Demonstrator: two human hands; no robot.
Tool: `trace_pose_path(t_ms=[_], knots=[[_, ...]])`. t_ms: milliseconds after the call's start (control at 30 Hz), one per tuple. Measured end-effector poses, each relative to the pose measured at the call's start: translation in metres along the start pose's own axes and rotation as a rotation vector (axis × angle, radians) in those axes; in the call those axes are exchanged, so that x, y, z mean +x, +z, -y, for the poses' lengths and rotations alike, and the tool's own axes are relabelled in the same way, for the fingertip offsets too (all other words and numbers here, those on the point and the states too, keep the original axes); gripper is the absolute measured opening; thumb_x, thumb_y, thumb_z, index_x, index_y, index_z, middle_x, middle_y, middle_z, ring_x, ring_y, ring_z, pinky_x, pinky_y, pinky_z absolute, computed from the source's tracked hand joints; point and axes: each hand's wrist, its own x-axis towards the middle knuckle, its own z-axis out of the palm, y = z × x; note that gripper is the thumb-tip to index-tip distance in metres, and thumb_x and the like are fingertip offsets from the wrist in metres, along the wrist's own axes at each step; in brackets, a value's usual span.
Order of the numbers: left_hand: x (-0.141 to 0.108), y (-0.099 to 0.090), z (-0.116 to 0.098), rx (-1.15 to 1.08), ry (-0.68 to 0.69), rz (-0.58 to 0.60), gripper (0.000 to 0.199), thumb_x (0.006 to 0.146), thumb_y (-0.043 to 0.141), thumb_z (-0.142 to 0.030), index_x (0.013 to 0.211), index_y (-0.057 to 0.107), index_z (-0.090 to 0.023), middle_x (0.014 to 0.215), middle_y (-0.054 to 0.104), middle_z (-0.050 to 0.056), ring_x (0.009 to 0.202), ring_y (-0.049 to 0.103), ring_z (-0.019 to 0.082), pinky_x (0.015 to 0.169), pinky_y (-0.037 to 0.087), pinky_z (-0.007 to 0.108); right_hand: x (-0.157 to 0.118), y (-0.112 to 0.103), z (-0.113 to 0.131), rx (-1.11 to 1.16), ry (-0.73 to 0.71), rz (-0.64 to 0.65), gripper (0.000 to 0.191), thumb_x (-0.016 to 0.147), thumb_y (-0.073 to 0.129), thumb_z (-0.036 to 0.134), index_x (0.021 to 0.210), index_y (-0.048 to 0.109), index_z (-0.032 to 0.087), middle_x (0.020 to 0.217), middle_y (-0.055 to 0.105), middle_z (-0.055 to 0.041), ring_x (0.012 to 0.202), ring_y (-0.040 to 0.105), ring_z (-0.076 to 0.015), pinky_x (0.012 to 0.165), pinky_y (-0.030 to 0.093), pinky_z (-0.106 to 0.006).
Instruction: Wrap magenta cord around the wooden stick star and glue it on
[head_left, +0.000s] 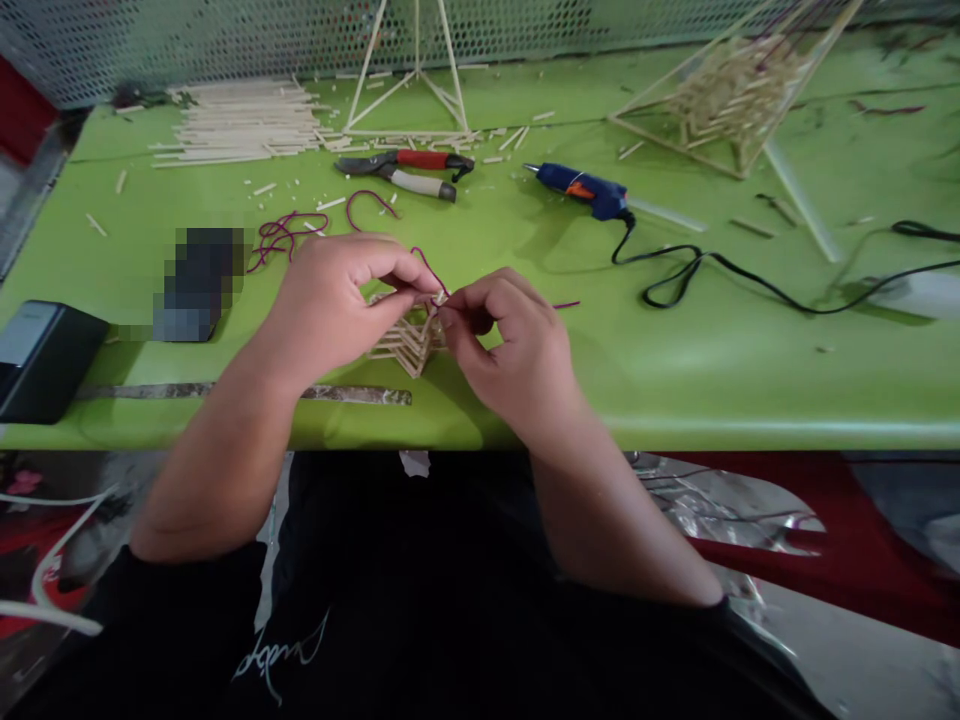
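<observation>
In front of the shears [405, 172] sits a zigzag stick lattice [409, 352]; the right hand [517, 350] pinches thin purple cord [429, 266] above it; the left hand [337, 300] narrows there, its hold unclear; straight, pale sticks [247, 120] lie left of the shears.

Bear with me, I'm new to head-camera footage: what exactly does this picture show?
No machine here: this view comes from a camera worn on a person's head, looking forward and down. The bare right hand seems to pinch a thin purple string; the bare left hand meets it at a small lattice of pale wooden sticks, its exact grip unclear. Beyond, on the bright green table, lie metal shears with red and pale handles, a blue glue gun and a pile of thin pale sticks.
</observation>
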Motion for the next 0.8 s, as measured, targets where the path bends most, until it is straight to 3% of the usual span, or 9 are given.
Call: trace_pose_path(t_ms=[300,533,800], knots=[[-0.0002,0.0014,-0.0003,-0.012,-0.004,-0.001,0.020,0.103,0.088,-0.013,0.110,0.097,-0.029,0.115,0.097,0.002,0.105,0.092,0.022,0.100,0.076,0.037,-0.0010,0.0015,-0.0016,-0.031,-0.036,-0.035,0.012,0.110,0.072,0.019,0.103,0.070,0.028,0.098,0.077,-0.0031,0.081,0.069,-0.0195,0.074,0.056,-0.037],[0.0000,0.0021,-0.0045,-0.054,0.010,-0.032,0.020,0.104,0.088,-0.013,0.112,0.098,-0.028,0.117,0.097,0.003,0.108,0.092,0.021,0.106,0.075,0.035,-0.0027,0.0052,-0.0047,-0.057,-0.077,-0.022,0.017,0.102,0.071,0.013,0.107,0.066,0.029,0.100,0.074,-0.0006,0.083,0.068,-0.0182,0.074,0.055,-0.035],[0.0010,0.0022,-0.0064,-0.066,0.025,-0.049,0.014,0.105,0.088,-0.016,0.110,0.097,-0.026,0.115,0.097,0.005,0.107,0.092,0.023,0.105,0.077,0.038,-0.0063,0.0026,-0.0006,-0.064,-0.053,0.056,0.013,0.108,0.063,0.019,0.111,0.057,0.030,0.108,0.070,-0.0043,0.098,0.070,-0.0235,0.083,0.055,-0.041]])
